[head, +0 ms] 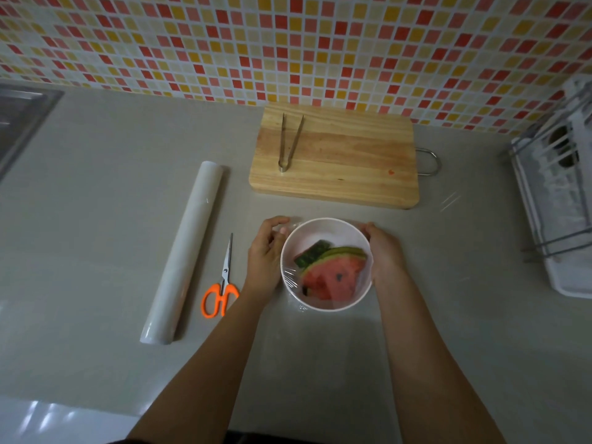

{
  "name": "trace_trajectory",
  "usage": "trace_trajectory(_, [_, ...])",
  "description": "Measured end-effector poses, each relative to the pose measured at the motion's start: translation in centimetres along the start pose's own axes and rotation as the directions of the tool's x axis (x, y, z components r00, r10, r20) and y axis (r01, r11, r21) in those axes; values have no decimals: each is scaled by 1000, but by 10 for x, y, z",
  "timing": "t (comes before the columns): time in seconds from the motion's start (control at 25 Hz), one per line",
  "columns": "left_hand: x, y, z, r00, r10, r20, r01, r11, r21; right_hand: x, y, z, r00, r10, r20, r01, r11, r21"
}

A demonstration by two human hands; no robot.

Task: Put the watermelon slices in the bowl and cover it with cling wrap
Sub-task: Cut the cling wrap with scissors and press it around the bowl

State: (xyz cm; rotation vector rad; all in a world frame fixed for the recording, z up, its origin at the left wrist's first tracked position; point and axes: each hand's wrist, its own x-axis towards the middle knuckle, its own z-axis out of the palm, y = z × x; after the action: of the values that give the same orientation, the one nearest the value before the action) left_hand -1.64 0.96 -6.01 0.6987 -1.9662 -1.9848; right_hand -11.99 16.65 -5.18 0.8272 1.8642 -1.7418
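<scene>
On the grey counter (pixel 96 187), seen from the head camera, a white bowl (pixel 323 227) sits near the front edge of a wooden board (pixel 346 168), a little apart from it. Inside the bowl lie watermelon slices (pixel 333 275), red flesh with dark seeds and green rind, stacked toward the near right side. Clear wrap (pixel 290 282) is stretched over the bowl's top (its wrinkles show best along the left rim and at the near edge, where it bunches on the counter). More loose film glints on the counter to the right of the board.

The left hand (pixel 266 254) cups the bowl's left wall, fingers curled around the side and pressing the wrap against it, thumb near the far rim. The right hand (pixel 386 251) is pressed to the right wall in the same way, fingers bent around the rim and wrapped film. Both forearms reach in from the bottom of the view.

Left of the bowl, orange-handled scissors (pixel 222 283) lie closed, blades pointing away from the person, just beside the left wrist. Farther left lies the roll (pixel 185 251), running lengthwise away from the person. Metal tongs (pixel 288 142) rest on the board's left part, tips spread toward the tiled wall (pixel 288 43). A white rack (pixel 557 193) stands at the right edge, and a sink (pixel 19 113) shows at the far left.
</scene>
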Motion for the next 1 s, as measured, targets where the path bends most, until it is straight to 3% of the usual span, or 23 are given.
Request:
trace_trajectory(0.2, [-3, -2, 2, 998, 41, -42, -39, 998, 44, 5, 1, 0, 999, -5, -47, 5, 1000, 1])
trace_trajectory(0.48, [5, 4, -4, 963, -264, -59, 270, 933, 237, -4, -1, -1, 1000, 30, -2, -29, 990, 140])
trace_trajectory(0.8, [5, 9, -7, 960, -27, -278, 168, 851, 498, -4, -4, -11, 993, -47, -111, 50, 998, 30])
trace_trajectory(0.92, [9, 11, -12, 904, -198, -380, 312, 912, 267, -8, -9, -22, 956, -126, -265, 133, 991, 9])
trace_trajectory(1.0, [9, 18, -21, 865, -252, -434, 293, 956, 29, -15, -7, -29, 849, -340, -404, 392, 918, 52])
